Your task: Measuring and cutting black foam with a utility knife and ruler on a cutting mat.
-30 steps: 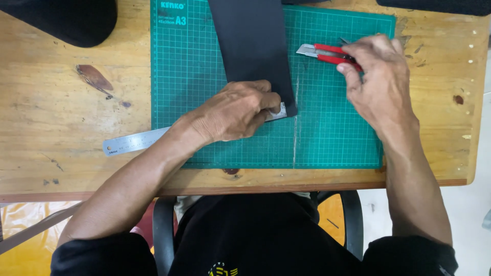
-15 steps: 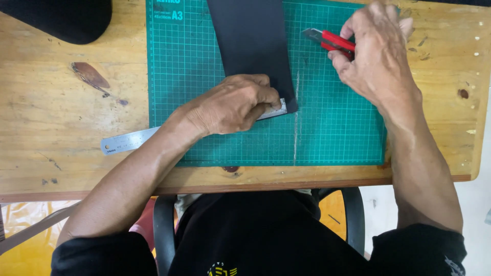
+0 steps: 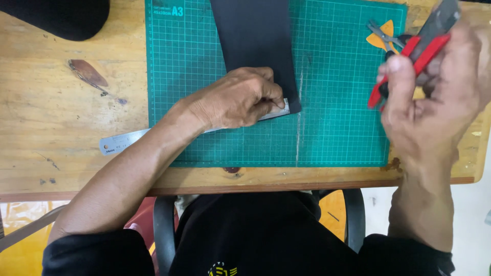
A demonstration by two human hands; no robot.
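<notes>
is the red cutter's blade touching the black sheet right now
No, the right hand holds the red cutter raised off to the right of the green cutting mat, well away from the black sheet under the left hand.

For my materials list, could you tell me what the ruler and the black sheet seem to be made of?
The ruler looks like bare steel: silvery, brushed sheen, thin flat edge. The black sheet is matte and lies flat, perhaps card, rubber or leather; its surface shows too little to settle it.

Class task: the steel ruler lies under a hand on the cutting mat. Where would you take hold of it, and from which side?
Grip the steel ruler by its free end on the wooden table, coming from the left. The left hand covers its other end on the green cutting mat; being thin and flat, it probably needs a pinch across its long edges.
</notes>
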